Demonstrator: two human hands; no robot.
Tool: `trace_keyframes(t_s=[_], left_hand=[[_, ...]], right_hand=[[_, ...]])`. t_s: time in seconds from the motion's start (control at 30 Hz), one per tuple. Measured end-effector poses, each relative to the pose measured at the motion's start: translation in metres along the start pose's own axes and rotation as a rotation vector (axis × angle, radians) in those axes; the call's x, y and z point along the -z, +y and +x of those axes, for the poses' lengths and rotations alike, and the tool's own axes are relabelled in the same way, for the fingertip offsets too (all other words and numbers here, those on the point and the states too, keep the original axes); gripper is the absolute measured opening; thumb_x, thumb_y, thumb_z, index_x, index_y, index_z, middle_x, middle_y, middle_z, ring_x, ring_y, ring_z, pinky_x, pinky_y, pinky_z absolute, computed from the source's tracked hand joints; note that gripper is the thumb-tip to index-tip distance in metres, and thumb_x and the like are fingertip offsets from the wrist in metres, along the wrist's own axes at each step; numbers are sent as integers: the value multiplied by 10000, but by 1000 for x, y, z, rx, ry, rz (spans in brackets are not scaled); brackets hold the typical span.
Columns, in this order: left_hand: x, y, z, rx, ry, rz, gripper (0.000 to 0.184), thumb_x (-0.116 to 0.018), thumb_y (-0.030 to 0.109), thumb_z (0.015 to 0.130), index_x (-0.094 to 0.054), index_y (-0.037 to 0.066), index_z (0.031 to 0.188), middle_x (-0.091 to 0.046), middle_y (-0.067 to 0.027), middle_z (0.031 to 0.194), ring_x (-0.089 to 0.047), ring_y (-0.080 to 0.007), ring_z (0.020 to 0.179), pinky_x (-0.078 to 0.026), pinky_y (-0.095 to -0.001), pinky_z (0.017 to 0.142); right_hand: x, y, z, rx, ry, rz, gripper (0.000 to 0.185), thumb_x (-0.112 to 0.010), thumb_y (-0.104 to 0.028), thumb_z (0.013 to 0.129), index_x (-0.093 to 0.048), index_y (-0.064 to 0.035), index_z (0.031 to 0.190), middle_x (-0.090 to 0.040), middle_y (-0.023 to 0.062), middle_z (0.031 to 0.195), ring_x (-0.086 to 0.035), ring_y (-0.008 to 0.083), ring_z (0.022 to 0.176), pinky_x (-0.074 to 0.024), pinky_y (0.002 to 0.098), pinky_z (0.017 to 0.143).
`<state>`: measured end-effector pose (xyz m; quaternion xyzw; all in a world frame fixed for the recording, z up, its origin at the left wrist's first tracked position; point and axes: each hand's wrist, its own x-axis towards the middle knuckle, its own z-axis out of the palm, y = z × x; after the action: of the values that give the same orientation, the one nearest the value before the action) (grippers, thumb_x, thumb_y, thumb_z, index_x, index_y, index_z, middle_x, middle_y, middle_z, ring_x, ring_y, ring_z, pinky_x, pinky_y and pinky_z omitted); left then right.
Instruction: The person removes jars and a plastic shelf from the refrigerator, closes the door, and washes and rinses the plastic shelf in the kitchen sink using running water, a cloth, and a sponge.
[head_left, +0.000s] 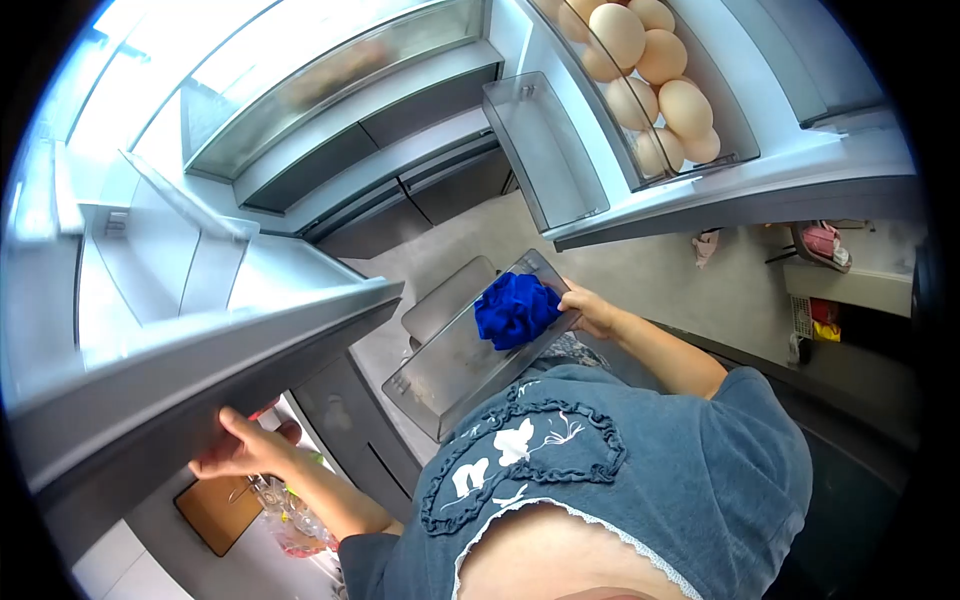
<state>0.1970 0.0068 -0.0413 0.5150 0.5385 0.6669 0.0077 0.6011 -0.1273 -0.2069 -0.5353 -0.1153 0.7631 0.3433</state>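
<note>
My right hand [588,310] grips the end of a clear grey plastic refrigerator bin [440,372], which is tilted in front of my body. A crumpled bright blue cloth [516,312] lies in the bin, right beside my fingers. My left hand [248,447] is at the dark outer edge of the left refrigerator door [190,400], with its thumb against the door and its fingers bent. Part of those fingers is hard to make out.
The refrigerator stands open on both sides. Several eggs [662,58] fill a rack on the right door, beside another clear door bin [548,150]. Closed drawers [425,200] are below the shelves. A grey stool [445,290] stands behind the held bin. A brown board [215,510] is lower left.
</note>
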Motion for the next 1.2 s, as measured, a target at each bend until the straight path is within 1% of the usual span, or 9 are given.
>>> trace_keyframes(t_s=[0.1, 0.27, 0.33, 0.37, 0.4, 0.47, 0.67, 1.07, 1.2], left_hand=[[-33, -6, 0, -162, -91, -284, 454, -559, 126, 814, -280, 32, 1160, -431, -147, 1087, -470, -210, 959, -426, -333, 813], [-103, -3, 6, -374, -176, -142, 480, -629, 54, 752, -315, 39, 1115, -383, -118, 1081, -442, -180, 938, -386, -286, 797], [-128, 11, 14, -497, -187, 112, 466, -654, 68, 740, -344, 40, 1087, -363, -107, 1068, -420, -187, 928, -380, -295, 783], [-147, 7, 18, -517, -187, -37, 450, -670, 77, 730, -369, 40, 1063, -364, -104, 1046, -415, -185, 890, -377, -300, 768], [-160, 3, 21, -513, -177, 6, 466, -711, 91, 674, -421, 49, 1035, -403, -130, 1015, -393, -251, 961, -343, -351, 845], [-183, 11, 31, -562, -229, 51, 444, -711, 104, 698, -441, 36, 1044, -390, -112, 1027, -414, -201, 865, -383, -306, 752], [-238, 9, 74, -678, -98, 172, 421, -735, 223, 661, -516, 34, 967, -513, -143, 934, -452, -302, 923, -388, -379, 786], [-303, -1, 72, -646, -94, 225, 348, -742, 251, 665, -539, 164, 934, -487, -81, 937, -453, -277, 850, -367, -391, 730], [-306, -5, 79, -697, -83, 227, 347, -739, 263, 660, -542, 122, 909, -532, -98, 839, -509, -291, 818, -413, -393, 706]], right_hand=[[4, 15, -1, 63, 2, 73, 644, -466, -168, 695, -279, -117, 1309, -422, 123, 1168, -451, 257, 1060, -397, 461, 870], [-9, 11, -14, 142, 40, 100, 664, -464, -165, 686, -272, -122, 1320, -427, 110, 1201, -453, 251, 1088, -411, 460, 874], [-12, 7, -18, 147, 40, 90, 668, -462, -172, 686, -269, -113, 1322, -429, 114, 1212, -470, 256, 1081, -421, 457, 871], [-7, 11, -15, 128, 53, 106, 669, -456, -175, 687, -269, -108, 1326, -423, 120, 1227, -497, 261, 1055, -431, 461, 864], [-6, 12, -14, 122, 50, 109, 669, -454, -174, 688, -269, -110, 1327, -423, 121, 1228, -502, 263, 1048, -434, 460, 862], [-3, 11, -13, 104, 47, 115, 667, -450, -174, 690, -269, -112, 1329, -423, 124, 1229, -514, 268, 1033, -438, 460, 858], [-27, -4, -17, 123, 61, 70, 634, -442, -164, 700, -283, -99, 1310, -432, 133, 1210, -509, 282, 1036, -450, 466, 836], [3, -11, 15, 72, 11, 51, 661, -452, -173, 686, -266, -107, 1317, -422, 133, 1210, -503, 291, 1041, -440, 480, 850], [7, -8, 31, 38, 3, 23, 673, -460, -195, 679, -268, -108, 1319, -415, 125, 1224, -496, 285, 1054, -434, 476, 856]])
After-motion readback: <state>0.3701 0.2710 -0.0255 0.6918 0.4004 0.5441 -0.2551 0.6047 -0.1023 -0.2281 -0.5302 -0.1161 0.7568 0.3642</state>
